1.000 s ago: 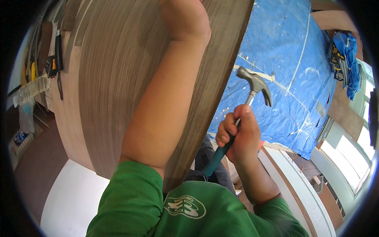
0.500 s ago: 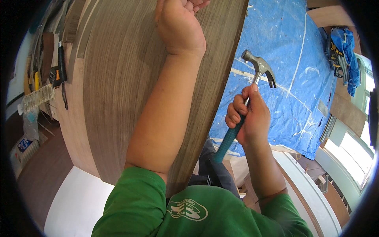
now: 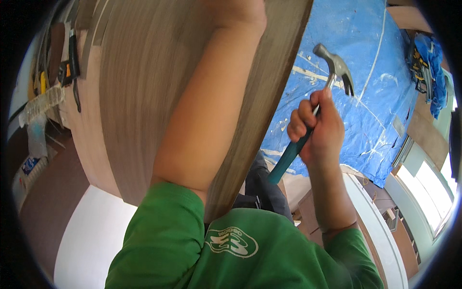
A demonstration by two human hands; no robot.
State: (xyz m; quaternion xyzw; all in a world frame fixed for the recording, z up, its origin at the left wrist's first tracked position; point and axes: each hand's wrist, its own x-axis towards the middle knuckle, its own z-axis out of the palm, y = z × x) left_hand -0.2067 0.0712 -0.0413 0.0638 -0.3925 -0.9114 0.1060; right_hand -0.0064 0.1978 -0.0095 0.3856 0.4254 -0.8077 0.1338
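Note:
My right hand (image 3: 323, 132) is closed round the grip of a claw hammer (image 3: 288, 161). Its metal head points up and away, with the claw turned to the right, over the blue sheet. My left arm reaches forward across a large brown wood-grain panel (image 3: 139, 96). Of my left hand (image 3: 239, 12), just the wrist and heel show at the top edge, a little blurred; the fingers lie outside the picture, so what they touch is hidden. The panel's long right edge runs between my two arms.
A creased blue tarp (image 3: 358, 130) spreads beyond the panel on the right, spotted with white marks. Tools, one black-handled (image 3: 73, 55), sit along the left side near a clear plastic strip (image 3: 42, 105). A white surface (image 3: 96, 236) lies lower left; a blue bundle (image 3: 435, 72) is far right.
My left hand has slid farther forward, its fingers leaving the picture at the top. The hammer in my right hand appears slightly farther up and right, and the view has shifted a little.

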